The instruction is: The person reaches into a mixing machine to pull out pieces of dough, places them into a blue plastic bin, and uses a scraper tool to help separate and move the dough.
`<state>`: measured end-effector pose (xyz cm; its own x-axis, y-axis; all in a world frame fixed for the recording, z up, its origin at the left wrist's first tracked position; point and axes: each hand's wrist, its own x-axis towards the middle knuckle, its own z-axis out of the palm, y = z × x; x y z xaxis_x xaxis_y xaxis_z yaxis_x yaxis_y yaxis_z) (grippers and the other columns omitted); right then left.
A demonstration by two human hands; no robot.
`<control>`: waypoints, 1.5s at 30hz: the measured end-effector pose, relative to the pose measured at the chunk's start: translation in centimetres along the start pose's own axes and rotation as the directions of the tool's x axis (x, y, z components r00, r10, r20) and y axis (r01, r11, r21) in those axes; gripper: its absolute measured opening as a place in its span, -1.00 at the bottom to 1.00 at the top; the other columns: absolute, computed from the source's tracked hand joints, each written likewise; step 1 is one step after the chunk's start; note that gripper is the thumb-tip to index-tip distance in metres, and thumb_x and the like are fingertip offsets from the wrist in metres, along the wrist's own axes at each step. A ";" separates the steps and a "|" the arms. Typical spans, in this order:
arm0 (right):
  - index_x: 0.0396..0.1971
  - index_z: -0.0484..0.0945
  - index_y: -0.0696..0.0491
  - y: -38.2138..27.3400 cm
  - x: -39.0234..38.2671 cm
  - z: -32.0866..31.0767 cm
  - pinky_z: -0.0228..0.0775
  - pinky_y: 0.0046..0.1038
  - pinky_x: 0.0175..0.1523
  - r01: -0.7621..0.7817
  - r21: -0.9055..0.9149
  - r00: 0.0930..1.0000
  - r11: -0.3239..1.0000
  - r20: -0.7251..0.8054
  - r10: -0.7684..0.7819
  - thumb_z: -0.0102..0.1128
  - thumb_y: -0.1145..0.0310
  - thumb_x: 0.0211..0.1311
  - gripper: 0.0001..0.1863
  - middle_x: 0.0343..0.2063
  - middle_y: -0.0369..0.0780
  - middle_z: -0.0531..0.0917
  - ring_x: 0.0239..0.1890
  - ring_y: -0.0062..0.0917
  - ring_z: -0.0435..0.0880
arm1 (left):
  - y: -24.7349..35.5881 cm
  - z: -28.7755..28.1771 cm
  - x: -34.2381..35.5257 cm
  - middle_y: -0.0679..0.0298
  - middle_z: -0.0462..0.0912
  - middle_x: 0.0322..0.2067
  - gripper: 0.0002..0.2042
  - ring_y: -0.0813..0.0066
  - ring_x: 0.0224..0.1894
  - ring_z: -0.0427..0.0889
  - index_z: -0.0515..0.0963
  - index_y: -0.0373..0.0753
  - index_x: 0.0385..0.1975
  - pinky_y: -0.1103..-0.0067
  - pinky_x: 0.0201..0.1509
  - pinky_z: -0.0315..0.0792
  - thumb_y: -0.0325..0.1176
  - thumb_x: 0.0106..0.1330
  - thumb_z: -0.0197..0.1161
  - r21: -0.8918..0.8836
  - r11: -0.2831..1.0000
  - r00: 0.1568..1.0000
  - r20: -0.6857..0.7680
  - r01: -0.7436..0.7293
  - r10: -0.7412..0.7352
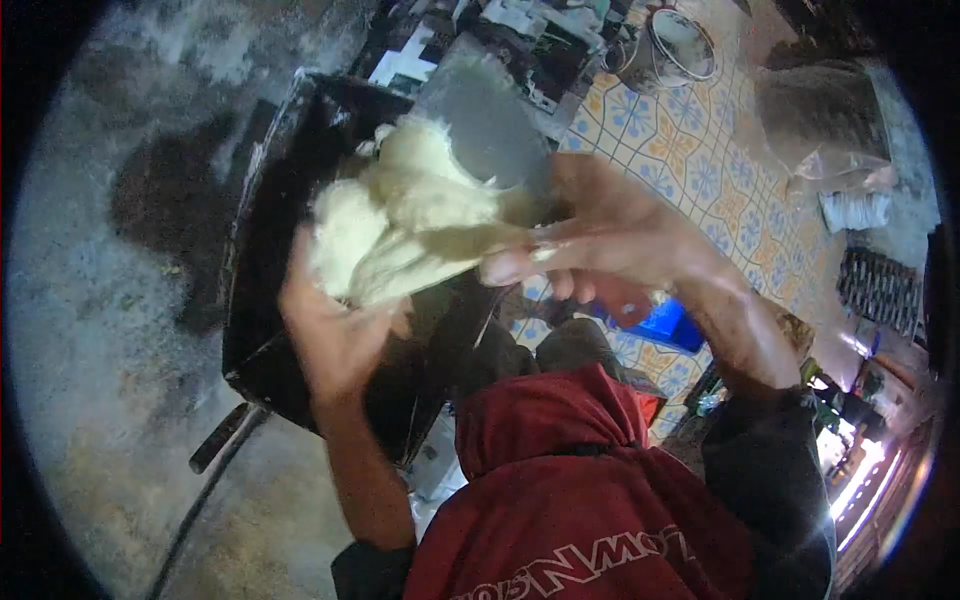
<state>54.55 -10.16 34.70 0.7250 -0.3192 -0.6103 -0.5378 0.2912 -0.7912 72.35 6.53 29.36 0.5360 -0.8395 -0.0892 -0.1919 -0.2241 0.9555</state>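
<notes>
A soft, pale yellow mass of dough [430, 200] is lifted over a black, straight-sided tray [262, 300]. My left hand [345, 340] cups its lower left side, fingers curled against it and blurred by motion. On the other side, my right hand [610, 235] grips a stretched edge of the dough between thumb and fingers. Right behind the dough is a grey, smooth, rounded sheet-like thing [495, 125], close to my right hand. Its kind is unclear, and whether that hand touches it is hidden.
Stained concrete [110, 350] spreads to the left, patterned tiles [690, 150] to the right. A metal bucket [683, 45] stands at the back, with a plastic sack [825, 115] farther right. A blue object [665, 325] lies below my right hand. A dark rod [215, 440] sticks out beside the tray.
</notes>
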 end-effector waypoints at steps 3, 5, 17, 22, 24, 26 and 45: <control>-0.18 0.52 0.19 1.8 -5.1 -4.9 0.29 -0.74 -0.67 0.198 0.025 0.968 0.980 -0.162 -0.191 0.53 0.04 -0.18 -0.36 -0.61 -0.31 0.58 -0.71 -0.77 0.43 | 6.7 2.3 2.6 0.12 0.61 -0.13 -0.36 0.45 -0.07 0.57 0.35 -0.32 0.07 0.52 0.00 0.46 -0.71 -0.13 0.35 0.196 0.974 0.984 0.153 -0.118 0.089; -0.13 0.49 0.18 4.3 -10.5 -9.9 0.27 -0.74 -0.68 0.114 0.060 0.974 0.992 -0.204 -0.099 0.55 0.06 -0.23 -0.31 -0.57 -0.30 0.60 -0.71 -0.78 0.42 | 9.9 5.3 3.8 0.09 0.60 -0.10 -0.32 0.43 -0.03 0.56 0.31 -0.26 0.13 0.51 0.04 0.43 -0.69 -0.11 0.33 0.203 0.963 0.921 0.378 -0.176 0.088; -0.33 0.50 0.11 47.7 -32.4 -13.4 0.22 -0.64 -0.72 -0.058 0.852 0.693 0.521 -0.341 0.635 0.14 0.02 0.26 -0.61 -0.61 -0.29 0.56 -0.75 -0.70 0.43 | -2.7 47.1 -5.2 0.11 0.44 0.10 -0.16 0.44 0.11 0.40 0.11 -0.46 0.26 0.53 0.23 0.24 -0.35 0.03 0.48 0.188 0.979 0.170 0.965 0.074 -0.198; -0.31 0.44 0.09 65.4 -34.5 -4.9 0.22 -0.58 -0.75 0.323 0.902 0.425 0.285 -0.407 0.808 0.06 0.00 0.29 -0.61 -0.68 -0.31 0.47 -0.80 -0.63 0.41 | -20.3 68.0 -15.2 -0.06 0.48 0.08 -0.27 0.13 0.13 0.48 0.26 -0.35 0.23 0.39 0.18 0.32 -0.08 0.12 0.35 0.368 0.927 0.188 0.918 -0.079 -0.348; -0.34 0.40 0.04 68.7 -35.0 -4.3 0.21 -0.55 -0.75 0.479 0.859 0.044 0.179 -0.227 0.973 0.02 0.07 0.31 -0.69 -0.69 -0.32 0.42 -0.84 -0.61 0.38 | -24.9 74.8 -18.5 -0.08 0.46 0.09 -0.27 0.09 0.14 0.46 0.27 -0.35 0.22 0.38 0.19 0.31 -0.03 0.14 0.32 0.412 0.907 0.171 0.903 -0.088 -0.394; -0.39 0.36 0.00 72.0 -36.2 -3.5 0.18 -0.58 -0.74 0.507 0.790 -0.246 0.345 -0.251 0.936 0.05 0.08 0.31 -0.72 -0.72 -0.38 0.33 -0.82 -0.66 0.33 | -29.8 80.3 -21.5 -0.12 0.33 0.20 -0.22 -0.01 0.24 0.32 0.24 -0.30 0.26 0.32 0.24 0.26 0.05 0.12 0.31 0.331 0.917 0.246 0.929 -0.224 -0.276; -0.37 0.41 0.15 81.7 -22.6 4.0 0.20 -0.54 -0.61 -0.038 0.916 0.081 0.399 -0.395 0.915 0.06 0.13 0.34 -0.66 -0.70 -0.33 0.44 -0.69 -0.74 0.37 | -48.5 88.0 -23.3 -0.31 0.05 0.28 -0.07 -0.20 0.38 -0.06 -0.06 -0.20 0.38 -0.01 0.35 -0.08 -0.09 0.07 0.36 0.359 0.546 0.136 0.904 -0.757 -0.405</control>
<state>-4.01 24.48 -15.98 -0.6036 -0.1157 -0.7888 0.1520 0.9546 -0.2563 -3.16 -6.56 -39.66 -0.5926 -0.4713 -0.6532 -0.8054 0.3356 0.4885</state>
